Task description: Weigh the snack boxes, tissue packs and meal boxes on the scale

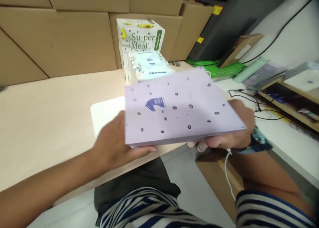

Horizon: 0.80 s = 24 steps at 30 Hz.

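Flat lilac box (181,108), thin and rectangular; pale purple top face scattered with small dark ring-like spots; a blue-violet emblem printed left of centre; lettering too blurred to read. Held clear of the bench, over its near edge, top face up and tilted slightly, long side running left to right with the right end a little lower; left short end gripped by the left hand (113,145), thumb under the near edge; right end carried by the right hand (229,131), fingers (201,145) curled beneath the underside; near long edge showing as a thin pale strip; outlines softened by motion blur.
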### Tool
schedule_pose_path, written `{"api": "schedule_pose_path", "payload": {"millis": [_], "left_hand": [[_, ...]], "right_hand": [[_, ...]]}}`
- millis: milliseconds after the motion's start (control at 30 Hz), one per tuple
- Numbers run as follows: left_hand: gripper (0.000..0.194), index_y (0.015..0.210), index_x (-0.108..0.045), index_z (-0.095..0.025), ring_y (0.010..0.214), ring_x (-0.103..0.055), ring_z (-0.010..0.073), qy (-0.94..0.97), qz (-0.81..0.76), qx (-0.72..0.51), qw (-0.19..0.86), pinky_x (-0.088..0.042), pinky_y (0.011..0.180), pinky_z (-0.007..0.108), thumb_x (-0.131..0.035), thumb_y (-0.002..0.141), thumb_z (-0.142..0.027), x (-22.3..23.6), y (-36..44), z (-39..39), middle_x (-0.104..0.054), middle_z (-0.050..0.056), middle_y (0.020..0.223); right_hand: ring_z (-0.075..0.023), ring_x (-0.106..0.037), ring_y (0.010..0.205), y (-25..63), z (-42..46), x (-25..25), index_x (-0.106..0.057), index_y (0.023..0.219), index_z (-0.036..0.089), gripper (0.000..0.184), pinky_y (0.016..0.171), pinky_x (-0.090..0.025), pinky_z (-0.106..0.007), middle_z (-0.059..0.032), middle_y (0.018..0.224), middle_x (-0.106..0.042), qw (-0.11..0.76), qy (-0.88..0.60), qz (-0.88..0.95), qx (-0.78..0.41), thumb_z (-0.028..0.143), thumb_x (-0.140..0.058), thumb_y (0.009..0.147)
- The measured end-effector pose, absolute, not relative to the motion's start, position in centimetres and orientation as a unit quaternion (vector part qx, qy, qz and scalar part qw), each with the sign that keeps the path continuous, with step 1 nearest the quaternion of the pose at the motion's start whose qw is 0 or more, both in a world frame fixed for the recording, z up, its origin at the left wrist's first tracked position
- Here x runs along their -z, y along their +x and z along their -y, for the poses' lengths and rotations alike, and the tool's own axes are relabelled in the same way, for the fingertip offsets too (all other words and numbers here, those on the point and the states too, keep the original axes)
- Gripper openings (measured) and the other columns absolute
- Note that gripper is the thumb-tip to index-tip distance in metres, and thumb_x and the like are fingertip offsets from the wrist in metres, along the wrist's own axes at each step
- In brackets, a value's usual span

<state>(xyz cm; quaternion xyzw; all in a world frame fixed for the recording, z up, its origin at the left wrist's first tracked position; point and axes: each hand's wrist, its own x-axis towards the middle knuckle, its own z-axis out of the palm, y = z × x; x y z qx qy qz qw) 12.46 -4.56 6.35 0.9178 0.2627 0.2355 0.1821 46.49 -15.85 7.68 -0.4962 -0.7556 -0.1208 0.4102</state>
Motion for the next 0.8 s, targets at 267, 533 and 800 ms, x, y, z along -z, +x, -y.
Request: {"api": "schedule_pose_path", "payload": {"millis": [267, 533, 800], "left_hand": [[0.037, 0.111, -0.048, -0.025, 0.077, -0.066, 0.0226, 0.924, -0.220, -0.173, 0.260, -0.053, 0.061, 0.037, -0.066, 0.103, -0.056, -4.2, 17.3, 4.9, -0.067, 0.005, 0.102], [0.013, 0.118, -0.049, -0.024, 0.075, -0.064, 0.0147, 0.911, -0.245, -0.230, 0.239, -0.055, 0.064, 0.032, -0.043, 0.108, -0.018, -4.4, 17.0, 3.2, -0.066, 0.006, 0.111], [0.032, 0.135, -0.059, -0.013, 0.120, -0.078, 0.0354, 0.967, -0.163, -0.167, 0.103, -0.066, 0.106, 0.061, -0.053, 0.114, -0.037, -5.3, 15.9, 6.4, -0.078, 0.018, 0.126]], "right_hand": [[-0.0296, -0.080, 0.100, 51.7, 15.1, 0.7, -0.052, 0.162, 0.027, 0.096, 0.077, -0.070, -0.041, -0.0165, 0.142, -0.073, 0.442, -0.581, 0.681, 0.061, 0.078, -0.082, 0.087], [-0.0348, -0.078, 0.117, 51.5, 13.8, 3.8, -0.049, 0.167, 0.028, 0.103, 0.090, -0.073, -0.050, -0.0169, 0.143, -0.072, 0.492, -0.603, 0.628, 0.012, 0.076, -0.085, 0.084], [-0.0370, -0.071, 0.141, 46.9, 15.9, 3.6, -0.071, 0.147, 0.032, 0.061, 0.112, -0.067, -0.060, -0.0134, 0.153, -0.070, 0.548, -0.631, 0.543, -0.082, 0.068, -0.076, 0.098]]}}
